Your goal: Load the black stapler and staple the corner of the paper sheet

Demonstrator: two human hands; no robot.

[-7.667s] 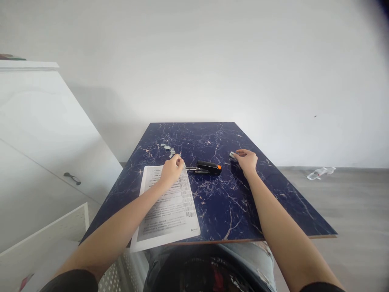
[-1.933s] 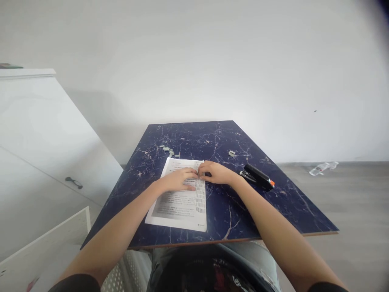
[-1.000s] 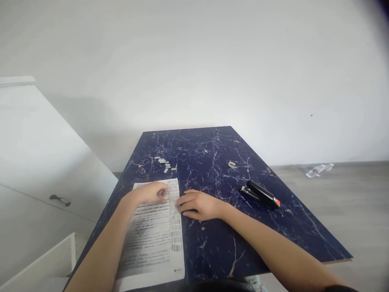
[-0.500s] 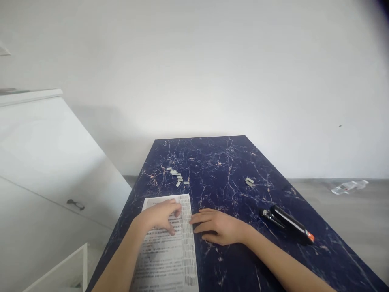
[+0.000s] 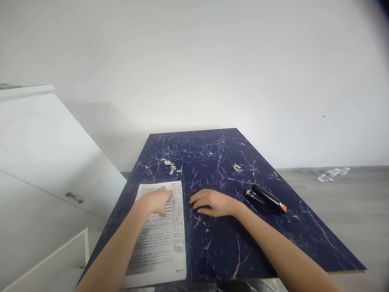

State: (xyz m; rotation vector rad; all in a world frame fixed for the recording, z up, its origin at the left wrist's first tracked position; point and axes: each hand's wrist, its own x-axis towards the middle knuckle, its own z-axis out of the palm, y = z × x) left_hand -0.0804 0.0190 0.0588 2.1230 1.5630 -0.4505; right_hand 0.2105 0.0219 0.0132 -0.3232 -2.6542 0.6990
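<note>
A printed sheet of paper (image 5: 158, 259) with lines of text and a strip of barcode-like marks down its right side lies on the dark blue marbled table (image 5: 209, 247). My left hand (image 5: 154, 202) rests on the upper part of the sheet, thumb and fingers apart, gripping nothing. Just right of the sheet's edge, my right hand (image 5: 212, 202) lies palm down on the tabletop with its fingers stretched toward the paper. A small gap separates those fingertips from the sheet. Several small pale strips (image 5: 172, 167) lie beyond the sheet.
A few more pale strips (image 5: 237, 167) lie farther right. Beside my right forearm are a black-handled tool with an orange end (image 5: 270, 199) and a slim black-and-silver tool (image 5: 253, 196). A white cabinet (image 5: 45, 142) stands left; clear plastic packaging (image 5: 333, 174) lies on the floor.
The view has shifted, so the table and its items sit higher and farther left. My right fingertips have come away from the sheet's edge; my left hand stays on the paper.
</note>
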